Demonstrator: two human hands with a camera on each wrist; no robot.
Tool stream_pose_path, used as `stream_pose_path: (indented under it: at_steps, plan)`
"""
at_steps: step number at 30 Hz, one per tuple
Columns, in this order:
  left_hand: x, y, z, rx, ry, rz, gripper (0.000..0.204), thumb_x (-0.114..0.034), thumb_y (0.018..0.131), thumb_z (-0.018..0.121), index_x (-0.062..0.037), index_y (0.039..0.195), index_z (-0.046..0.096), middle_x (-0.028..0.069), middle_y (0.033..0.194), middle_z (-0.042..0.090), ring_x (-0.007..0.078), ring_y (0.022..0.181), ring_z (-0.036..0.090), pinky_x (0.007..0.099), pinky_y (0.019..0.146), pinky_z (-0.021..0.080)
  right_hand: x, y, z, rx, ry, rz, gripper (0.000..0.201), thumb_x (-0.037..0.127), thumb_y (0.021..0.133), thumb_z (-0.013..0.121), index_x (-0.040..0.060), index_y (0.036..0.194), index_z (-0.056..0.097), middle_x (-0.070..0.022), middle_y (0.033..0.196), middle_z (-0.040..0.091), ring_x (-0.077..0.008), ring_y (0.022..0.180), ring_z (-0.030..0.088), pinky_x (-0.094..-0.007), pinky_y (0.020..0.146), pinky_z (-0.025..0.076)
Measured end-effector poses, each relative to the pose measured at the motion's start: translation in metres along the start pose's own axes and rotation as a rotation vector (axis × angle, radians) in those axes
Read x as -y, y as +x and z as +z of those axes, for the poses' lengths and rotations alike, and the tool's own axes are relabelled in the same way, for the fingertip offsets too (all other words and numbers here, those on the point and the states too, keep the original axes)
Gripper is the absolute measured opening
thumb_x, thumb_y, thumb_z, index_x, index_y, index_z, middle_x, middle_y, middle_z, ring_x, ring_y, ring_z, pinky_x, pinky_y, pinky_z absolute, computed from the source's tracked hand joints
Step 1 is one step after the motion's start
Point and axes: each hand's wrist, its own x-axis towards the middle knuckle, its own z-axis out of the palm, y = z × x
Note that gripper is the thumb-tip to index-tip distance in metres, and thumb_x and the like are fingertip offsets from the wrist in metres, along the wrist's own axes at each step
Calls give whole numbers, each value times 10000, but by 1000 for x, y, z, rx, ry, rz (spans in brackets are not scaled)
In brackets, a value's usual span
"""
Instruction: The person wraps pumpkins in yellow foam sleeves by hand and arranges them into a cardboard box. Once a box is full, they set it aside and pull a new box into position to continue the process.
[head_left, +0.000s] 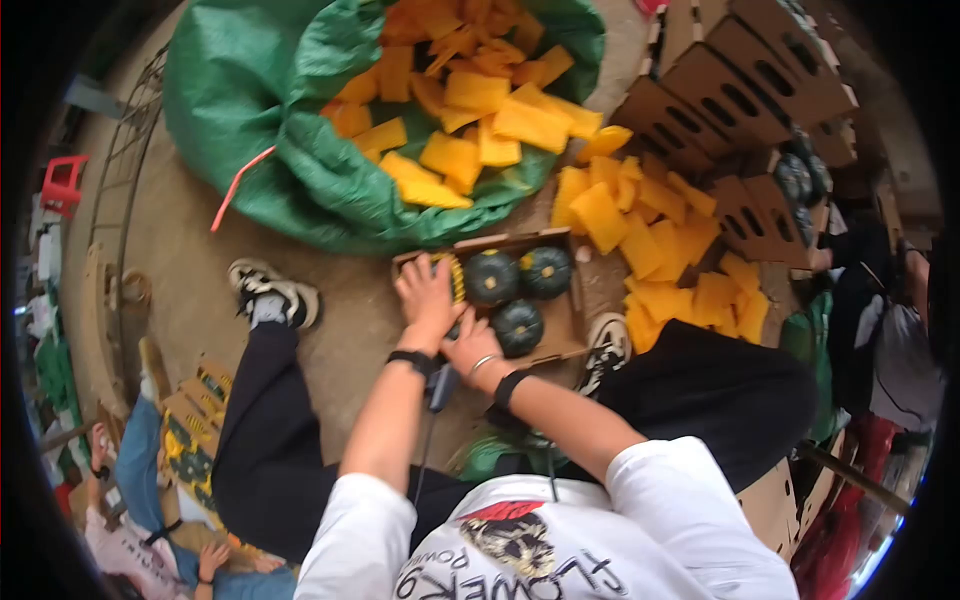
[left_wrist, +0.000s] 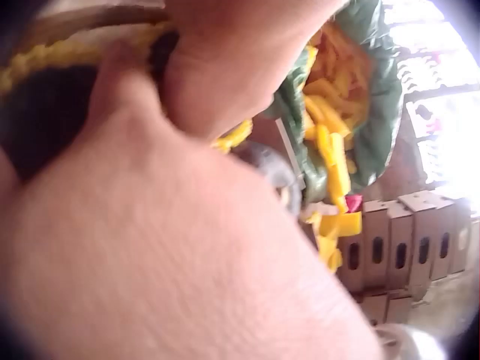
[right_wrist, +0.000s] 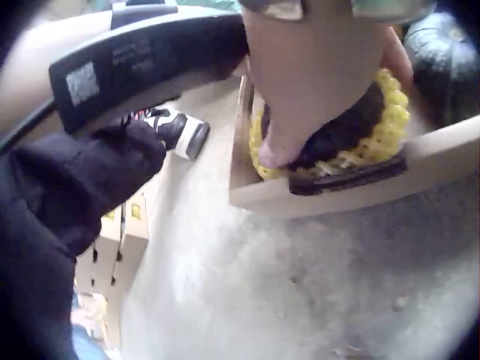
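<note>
One netted squash (right_wrist: pixel 349 131) sits beneath the right hand's fingers (right_wrist: pixel 279 148), seemingly touching.

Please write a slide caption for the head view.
Left hand and right hand work among dark-green squashes in a cardboard box beside a green sack.

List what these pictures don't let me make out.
Head view: the far end of the green sack, cut off by the top edge.
Left wrist view: part of the netted squash, hidden by the left hand.
Right wrist view: the print on the black device, too small and blurred.
</note>
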Motion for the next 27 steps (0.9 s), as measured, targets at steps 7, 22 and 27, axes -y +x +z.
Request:
stream_pose_path:
  at_steps: [7, 22, 27]
  plan:
    - [20, -25, 9, -81, -467, -43, 471, 33, 726, 609, -121, 1164, 529, 144, 1017, 484, 346, 958, 507, 414, 799, 448, -139, 23, -134, -762, 507, 219, 153, 173, 791, 555, 29, 775, 606, -187, 765, 591, -356, 742, 567, -457, 669, 452]
    - [-69, -69, -97, 536, -1436, -8, 814, -177, 707, 783, -46, 1379, 342, 153, 1205, 521, 179, 911, 613, 307, 757, 502, -170, -47, -182, -237, 542, -97, 347, 274, 742, 682, 32, 974, 592, -204, 867, 639, -365, 790, 621, -418, 713, 500]
    - [-47, -113, -125, 560, -1500, 29, 534, -37, 787, 669, -21, 1281, 465, 60, 1054, 611, 130, 940, 588, 271, 819, 484, -110, -97, -167, 341, 1195, -192, 272, 75, 777, 688, -9, 1014, 585, -66, 844, 631, -133, 711, 622, -259, 613, 519]
